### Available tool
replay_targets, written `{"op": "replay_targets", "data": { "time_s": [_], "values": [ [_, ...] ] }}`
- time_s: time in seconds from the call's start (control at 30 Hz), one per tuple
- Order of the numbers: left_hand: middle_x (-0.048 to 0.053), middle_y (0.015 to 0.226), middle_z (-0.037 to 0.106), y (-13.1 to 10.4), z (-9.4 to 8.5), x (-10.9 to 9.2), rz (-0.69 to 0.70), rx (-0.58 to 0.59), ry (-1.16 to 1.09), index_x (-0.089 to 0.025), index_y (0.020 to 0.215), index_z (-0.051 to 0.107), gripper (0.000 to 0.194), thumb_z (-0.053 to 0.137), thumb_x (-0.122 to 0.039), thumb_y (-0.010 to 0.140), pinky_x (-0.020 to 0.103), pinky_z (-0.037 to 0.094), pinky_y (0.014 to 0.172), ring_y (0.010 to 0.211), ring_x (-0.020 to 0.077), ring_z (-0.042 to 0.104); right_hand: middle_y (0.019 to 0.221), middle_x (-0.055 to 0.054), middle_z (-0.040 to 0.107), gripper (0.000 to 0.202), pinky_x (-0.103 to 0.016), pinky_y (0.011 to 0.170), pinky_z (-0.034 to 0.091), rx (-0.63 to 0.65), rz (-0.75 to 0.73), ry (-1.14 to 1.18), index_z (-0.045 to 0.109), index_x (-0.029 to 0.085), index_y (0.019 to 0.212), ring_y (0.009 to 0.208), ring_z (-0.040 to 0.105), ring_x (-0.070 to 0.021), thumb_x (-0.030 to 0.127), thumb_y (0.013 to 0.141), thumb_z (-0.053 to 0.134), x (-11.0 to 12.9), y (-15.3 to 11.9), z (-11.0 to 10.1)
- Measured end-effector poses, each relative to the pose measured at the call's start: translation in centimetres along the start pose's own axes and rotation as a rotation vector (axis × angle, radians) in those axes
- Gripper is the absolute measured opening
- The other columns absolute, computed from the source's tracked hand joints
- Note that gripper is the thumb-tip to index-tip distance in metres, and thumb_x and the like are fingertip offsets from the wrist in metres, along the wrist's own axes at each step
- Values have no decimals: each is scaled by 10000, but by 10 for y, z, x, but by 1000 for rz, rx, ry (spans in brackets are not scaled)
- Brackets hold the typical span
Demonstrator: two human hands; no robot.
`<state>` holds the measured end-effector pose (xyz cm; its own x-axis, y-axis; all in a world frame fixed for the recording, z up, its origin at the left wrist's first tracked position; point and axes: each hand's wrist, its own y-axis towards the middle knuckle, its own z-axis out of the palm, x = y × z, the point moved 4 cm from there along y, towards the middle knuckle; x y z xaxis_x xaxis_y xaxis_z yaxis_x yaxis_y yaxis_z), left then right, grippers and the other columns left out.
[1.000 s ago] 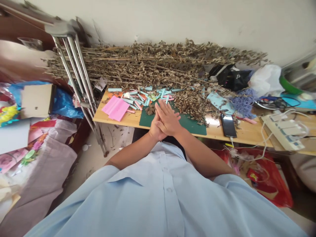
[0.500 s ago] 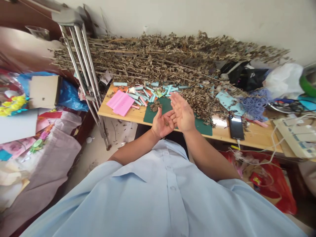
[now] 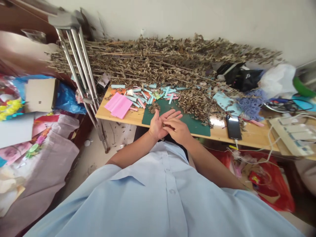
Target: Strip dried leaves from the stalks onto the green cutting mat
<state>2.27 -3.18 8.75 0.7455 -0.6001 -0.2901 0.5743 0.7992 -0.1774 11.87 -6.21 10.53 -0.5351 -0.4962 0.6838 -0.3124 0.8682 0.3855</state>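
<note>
My left hand (image 3: pixel 158 126) is held palm up just off the table's front edge, its fingers stretched out. Over that palm, my right hand (image 3: pixel 179 131) has its fingers curled and pinched on a small brown ball of crumbled dried leaf (image 3: pixel 164 125), mostly hidden by the fingertips. Just beyond the hands lies a green cutting mat (image 3: pixel 188 115). A clump of dried leaf (image 3: pixel 153 107) rests on its left part, and a heap of loose dried leaves (image 3: pixel 194 103) covers its right part. Behind the mat are several short blue and pink paper rolls (image 3: pixel 145 95).
Long bundles of dried leafy stalks (image 3: pixel 153 56) lie along the wall. Pink paper sheets (image 3: pixel 118 105) sit at the left of the wooden table (image 3: pixel 101 113). A metal crutch (image 3: pixel 84 75) leans there. To the right are a phone (image 3: pixel 234 127) on a cable and a power strip (image 3: pixel 291 135).
My right hand has come down from a raised, flat pose to pinch at the left palm. The small brown ball seen on that palm is now mostly covered. Pink rolls near the mat are uncovered.
</note>
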Motion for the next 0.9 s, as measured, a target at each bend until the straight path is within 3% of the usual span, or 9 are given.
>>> {"op": "replay_targets", "data": {
  "time_s": [0.3,0.37,0.43,0.5,0.57,0.67,0.77,0.83,0.9],
  "values": [
    [251,1419,545,5,-11,3,-1,-36,6,-93,1325,565,797,320,-733,920,562,323,1149,1395,376,459,1087,-79,709,148,-380,922,524,1,93,-57,689,229,1014,1040,656,-229,272,957,559,-5,-4,9],
    [251,1402,560,6,-12,2,1,-46,19,-90,1294,586,784,318,-727,924,561,342,1136,1382,376,475,1017,-65,716,133,-369,880,529,-49,180,67,685,222,967,964,661,-214,295,940,578,-9,-4,6],
    [242,1382,580,7,-14,-1,13,-63,42,-97,1252,612,761,313,-718,930,554,363,1123,1367,368,494,822,-24,697,156,-321,726,538,-88,329,259,679,218,932,754,646,-172,343,927,586,-19,-4,4],
    [230,1366,597,8,-15,-5,36,-81,80,-108,1216,632,749,303,-718,931,532,381,1116,1352,354,514,637,27,617,201,-266,550,480,-122,480,489,670,217,905,548,553,-126,403,914,596,-29,-6,3],
    [215,1368,600,9,-15,-11,64,-95,125,-125,1210,637,755,292,-733,925,513,390,1113,1342,339,528,592,46,589,234,-237,481,438,-165,577,699,659,215,879,486,513,-105,449,883,638,-39,-7,4],
    [198,1397,584,9,-11,-18,97,-98,167,-145,1247,622,773,299,-759,908,514,390,1114,1346,336,525,771,9,688,267,-230,502,484,-211,642,877,657,211,874,564,599,-107,462,814,728,-47,-10,5],
    [189,1411,576,8,-6,-23,105,-82,182,-156,1272,614,780,315,-770,897,518,382,1120,1363,340,507,944,-23,723,272,-254,552,541,-177,649,924,658,213,912,652,670,-129,455,816,736,-46,-12,7],
    [182,1405,583,7,-4,-24,93,-79,197,-162,1271,618,781,316,-775,894,517,379,1123,1367,340,503,995,-39,729,248,-302,632,585,-164,595,867,655,223,949,756,711,-166,454,866,688,-39,-11,6],
    [186,1380,602,7,-2,-23,74,-70,212,-157,1259,628,785,321,-778,892,514,373,1128,1366,343,503,1112,-62,724,209,-396,831,599,-193,454,696,653,236,993,969,715,-211,430,920,628,-29,-8,0]
  ]
}}
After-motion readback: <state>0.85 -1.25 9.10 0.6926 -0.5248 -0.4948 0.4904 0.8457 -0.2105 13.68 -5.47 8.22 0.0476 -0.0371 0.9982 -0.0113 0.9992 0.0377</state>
